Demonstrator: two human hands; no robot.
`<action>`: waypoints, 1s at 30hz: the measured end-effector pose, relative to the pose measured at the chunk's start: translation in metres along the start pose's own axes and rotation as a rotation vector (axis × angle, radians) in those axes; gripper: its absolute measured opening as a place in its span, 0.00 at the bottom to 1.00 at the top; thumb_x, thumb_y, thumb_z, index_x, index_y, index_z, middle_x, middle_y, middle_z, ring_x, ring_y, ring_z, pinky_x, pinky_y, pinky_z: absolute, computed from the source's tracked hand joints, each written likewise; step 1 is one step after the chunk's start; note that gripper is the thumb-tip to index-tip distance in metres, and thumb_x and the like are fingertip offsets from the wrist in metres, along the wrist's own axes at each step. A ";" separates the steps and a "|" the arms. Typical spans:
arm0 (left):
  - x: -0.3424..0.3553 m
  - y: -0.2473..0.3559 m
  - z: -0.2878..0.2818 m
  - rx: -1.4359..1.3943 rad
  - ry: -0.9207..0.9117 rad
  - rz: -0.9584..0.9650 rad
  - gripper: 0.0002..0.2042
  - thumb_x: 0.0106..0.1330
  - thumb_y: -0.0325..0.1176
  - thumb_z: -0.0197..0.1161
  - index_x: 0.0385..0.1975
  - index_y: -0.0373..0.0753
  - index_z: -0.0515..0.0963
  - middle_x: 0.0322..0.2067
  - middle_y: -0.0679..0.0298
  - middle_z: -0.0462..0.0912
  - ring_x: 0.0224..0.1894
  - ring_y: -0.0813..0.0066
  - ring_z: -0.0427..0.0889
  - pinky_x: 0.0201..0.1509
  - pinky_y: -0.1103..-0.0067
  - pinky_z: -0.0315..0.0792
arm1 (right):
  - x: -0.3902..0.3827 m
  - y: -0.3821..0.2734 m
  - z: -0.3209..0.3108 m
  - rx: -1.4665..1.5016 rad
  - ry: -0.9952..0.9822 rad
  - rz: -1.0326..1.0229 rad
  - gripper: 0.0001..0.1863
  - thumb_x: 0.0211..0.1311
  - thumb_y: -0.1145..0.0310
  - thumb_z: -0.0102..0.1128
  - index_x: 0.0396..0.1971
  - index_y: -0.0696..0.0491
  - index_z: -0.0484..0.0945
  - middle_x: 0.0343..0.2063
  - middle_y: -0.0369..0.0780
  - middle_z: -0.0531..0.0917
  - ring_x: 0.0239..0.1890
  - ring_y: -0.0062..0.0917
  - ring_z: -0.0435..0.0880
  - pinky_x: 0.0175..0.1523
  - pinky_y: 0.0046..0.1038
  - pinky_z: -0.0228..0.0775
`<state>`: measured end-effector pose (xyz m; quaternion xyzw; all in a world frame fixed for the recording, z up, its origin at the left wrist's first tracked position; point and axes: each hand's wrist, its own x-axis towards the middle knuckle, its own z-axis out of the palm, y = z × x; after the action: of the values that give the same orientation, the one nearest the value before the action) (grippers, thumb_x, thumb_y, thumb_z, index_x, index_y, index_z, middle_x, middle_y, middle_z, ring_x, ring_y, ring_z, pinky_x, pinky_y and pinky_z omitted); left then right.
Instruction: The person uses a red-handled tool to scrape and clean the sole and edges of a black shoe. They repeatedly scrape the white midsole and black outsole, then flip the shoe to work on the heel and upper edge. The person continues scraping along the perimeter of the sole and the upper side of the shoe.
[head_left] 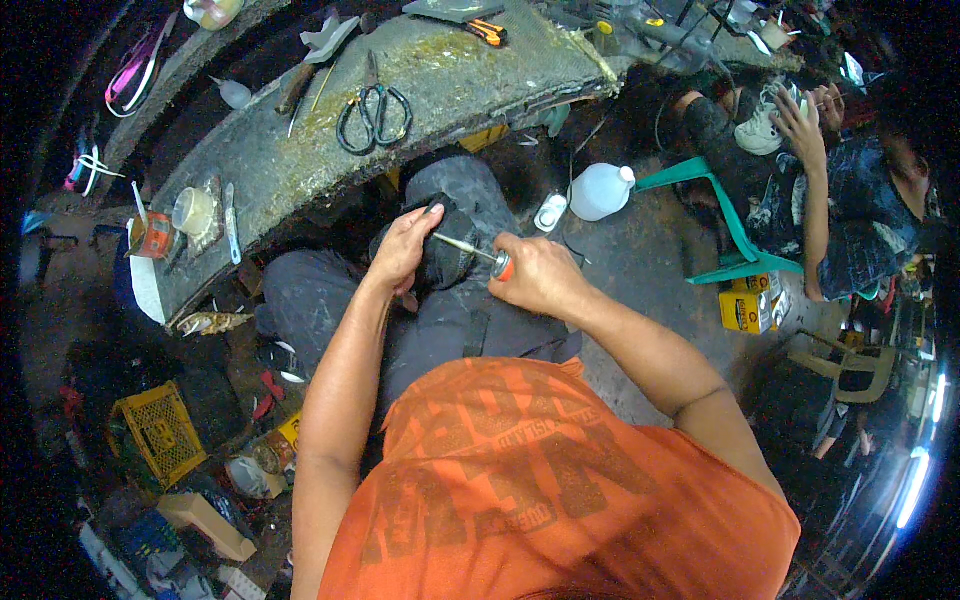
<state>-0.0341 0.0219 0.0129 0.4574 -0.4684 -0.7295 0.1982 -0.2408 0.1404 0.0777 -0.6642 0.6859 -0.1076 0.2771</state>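
Note:
My right hand (540,276) is closed round the orange-and-grey handle of a tool with a thin metal shaft (466,247), like an awl or a screwdriver. Its shaft points left, toward a black item (452,262) lying on my lap. My left hand (402,248) grips that item at its left side, with the thumb up near its top edge. Black on dark trousers makes its outline hard to read, so I cannot tell its kind. Whether the tool's tip touches it or my left fingers is unclear.
Ahead curves a worn bench (290,190) bearing black-handled scissors (373,115), an orange cutter (487,33), a knife (232,225) and a tub (193,211). On the floor stand a whitish jug (601,192), a green stool (735,225) and a yellow crate (160,433). At right another person holds a pale shoe (762,125).

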 end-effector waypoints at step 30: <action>-0.055 -0.010 0.026 -0.208 0.127 0.176 0.15 0.78 0.38 0.52 0.48 0.34 0.80 0.42 0.68 0.84 0.43 0.79 0.79 0.53 0.81 0.71 | 0.004 0.007 -0.003 0.125 -0.008 0.013 0.22 0.48 0.61 0.68 0.43 0.56 0.81 0.29 0.57 0.86 0.37 0.54 0.87 0.46 0.48 0.79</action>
<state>-0.0268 0.0792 0.0342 0.4368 -0.4151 -0.7235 0.3367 -0.2481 0.1362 0.0755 -0.6416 0.6811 -0.1456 0.3214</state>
